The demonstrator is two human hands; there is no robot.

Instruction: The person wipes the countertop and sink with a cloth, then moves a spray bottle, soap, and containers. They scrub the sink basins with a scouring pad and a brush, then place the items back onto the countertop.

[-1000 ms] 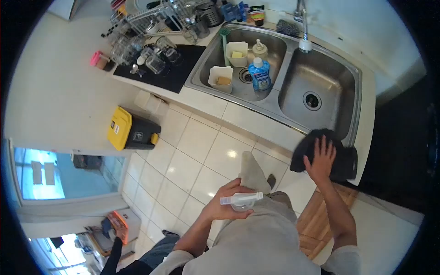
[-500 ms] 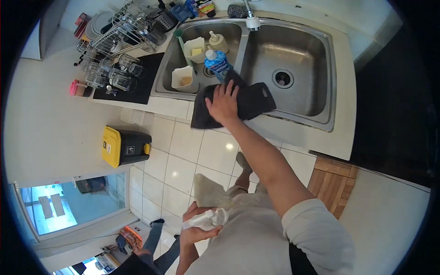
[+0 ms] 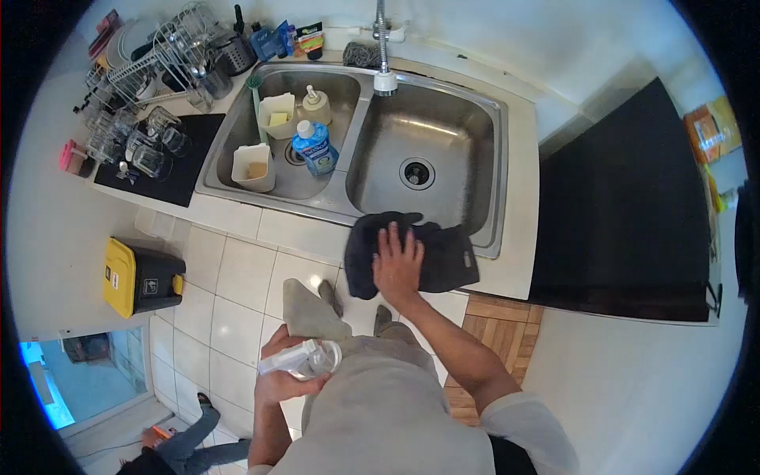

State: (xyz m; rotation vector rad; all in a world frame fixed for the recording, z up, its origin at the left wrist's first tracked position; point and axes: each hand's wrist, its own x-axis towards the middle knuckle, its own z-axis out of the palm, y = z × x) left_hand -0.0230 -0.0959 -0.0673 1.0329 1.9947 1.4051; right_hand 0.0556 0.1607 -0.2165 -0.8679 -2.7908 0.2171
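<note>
My right hand (image 3: 399, 265) lies flat with spread fingers on a dark grey cloth (image 3: 447, 257). That cloth drapes over the counter's front edge before the right basin (image 3: 443, 119) of the steel sink. Close to my body, my left hand (image 3: 285, 368) is wrapped round a clear plastic bottle with a white end (image 3: 315, 358); its exact kind is hard to make out. A beige flap of fabric (image 3: 310, 310) shows just beyond the left hand. In the left basin stand a blue liquid bottle (image 3: 317, 150), a pump dispenser (image 3: 316, 107) and two white sponge holders (image 3: 253, 168).
A faucet (image 3: 385, 79) hangs over the sink. Glasses (image 3: 150, 150) stand on a black mat (image 3: 198, 158) beside a loaded dish rack (image 3: 158, 67). A yellow-lidded bin (image 3: 123, 277) is on the floor at left. Another person's legs (image 3: 194, 443) show at lower left.
My right hand and the dark cloth have moved right along the sink's front edge, from the left basin to the right one. The left hand keeps hold of the clear bottle. The camera view has shifted.
</note>
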